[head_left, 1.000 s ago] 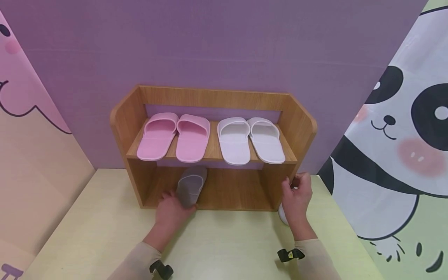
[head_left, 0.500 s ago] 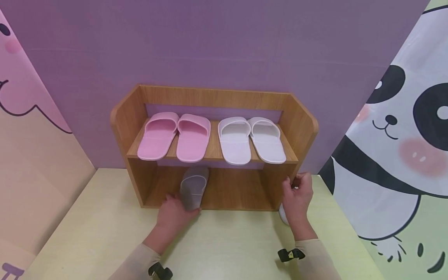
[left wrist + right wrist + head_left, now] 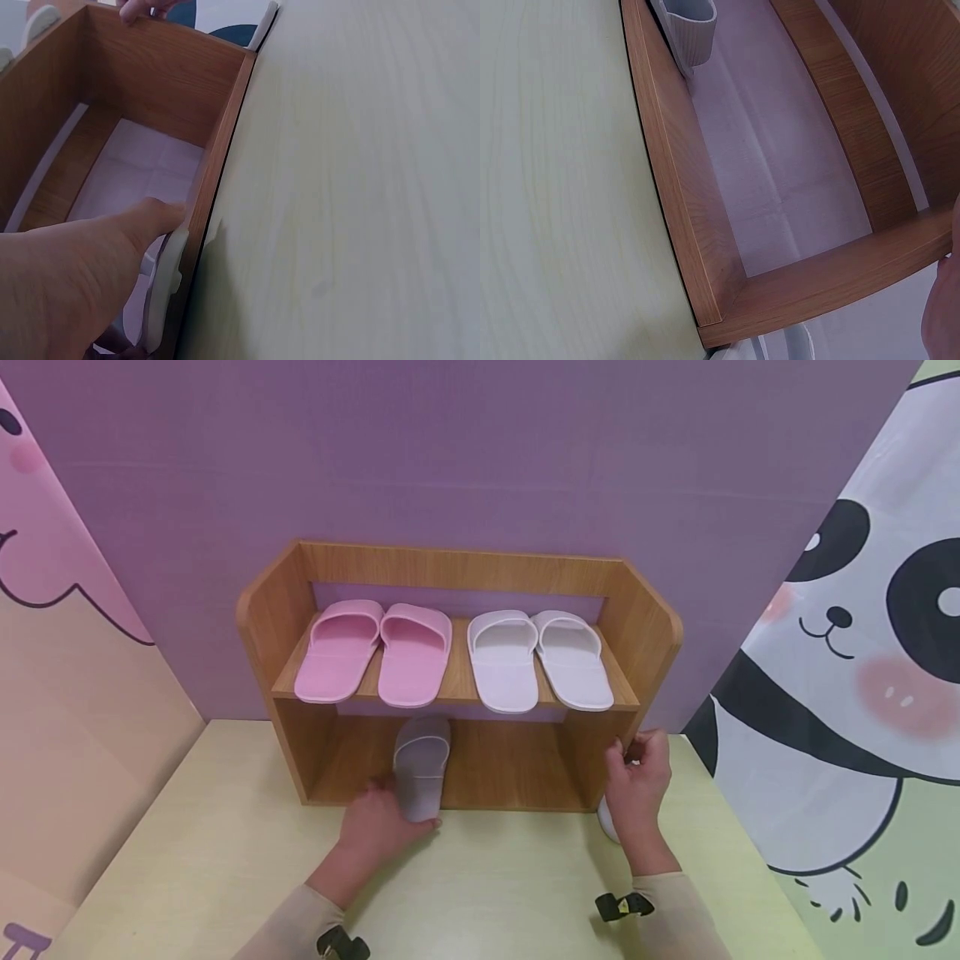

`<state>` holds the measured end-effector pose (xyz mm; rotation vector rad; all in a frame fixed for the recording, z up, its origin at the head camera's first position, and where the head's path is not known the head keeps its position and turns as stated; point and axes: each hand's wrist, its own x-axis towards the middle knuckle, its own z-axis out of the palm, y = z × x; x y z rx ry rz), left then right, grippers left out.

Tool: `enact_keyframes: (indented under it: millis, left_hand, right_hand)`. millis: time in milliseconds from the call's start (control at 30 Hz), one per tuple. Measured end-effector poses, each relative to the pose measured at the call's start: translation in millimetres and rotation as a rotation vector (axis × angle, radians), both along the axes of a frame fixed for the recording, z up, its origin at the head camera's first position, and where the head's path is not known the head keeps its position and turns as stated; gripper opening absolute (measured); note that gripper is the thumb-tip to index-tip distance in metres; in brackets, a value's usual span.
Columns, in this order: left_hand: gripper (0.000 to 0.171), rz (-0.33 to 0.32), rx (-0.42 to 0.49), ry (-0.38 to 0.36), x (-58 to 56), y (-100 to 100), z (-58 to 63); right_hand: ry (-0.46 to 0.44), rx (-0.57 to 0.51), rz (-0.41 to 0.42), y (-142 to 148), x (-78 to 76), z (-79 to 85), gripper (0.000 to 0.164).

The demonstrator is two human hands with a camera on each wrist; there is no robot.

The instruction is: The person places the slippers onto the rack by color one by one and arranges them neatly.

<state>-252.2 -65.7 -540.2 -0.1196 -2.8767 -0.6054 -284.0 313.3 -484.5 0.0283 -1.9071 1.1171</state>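
Observation:
A grey slipper (image 3: 422,768) sits on the lower shelf, left of its middle, with its heel at the front edge. My left hand (image 3: 381,822) holds it by the heel end, thumb at the front and fingers along its left side. In the left wrist view the thumb lies over the end of the slipper (image 3: 166,289). My right hand (image 3: 637,781) grips the front edge of the right side panel of the wooden shoe rack (image 3: 461,570). A white slipper (image 3: 606,821) shows partly outside that panel, mostly hidden by the panel and the right hand.
On the upper shelf stand a pair of pink slippers (image 3: 415,660) at the left and a pair of white slippers (image 3: 502,664) at the right. The rack rests on a pale wooden table (image 3: 480,885), near a purple back wall (image 3: 465,452).
My left hand has shifted the grey slipper right and slightly toward the front, and it now points straighter into the shelf. The right hand stays on the side panel.

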Motion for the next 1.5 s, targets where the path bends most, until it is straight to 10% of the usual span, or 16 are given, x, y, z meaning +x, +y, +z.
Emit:
enact_keyframes:
  millis: [833, 1267, 1500]
  left_hand:
    - [0.094, -0.004, 0.111, 0.026, 0.2, -26.4, 5.1]
    - [0.016, 0.104, 0.439, 0.363, 17.2, -80.3, 14.1]
    - [0.014, 0.208, 0.555, 0.607, 17.4, -112.5, 28.0]
  right_hand:
    - [0.023, 0.008, 0.005, 0.3, 0.1, 1.0, 0.012]
    - [0.015, 0.001, 0.003, 1.2, -0.3, 1.0, 0.011]
    - [0.005, -0.007, 0.008, 0.8, -0.5, 0.7, 0.012]
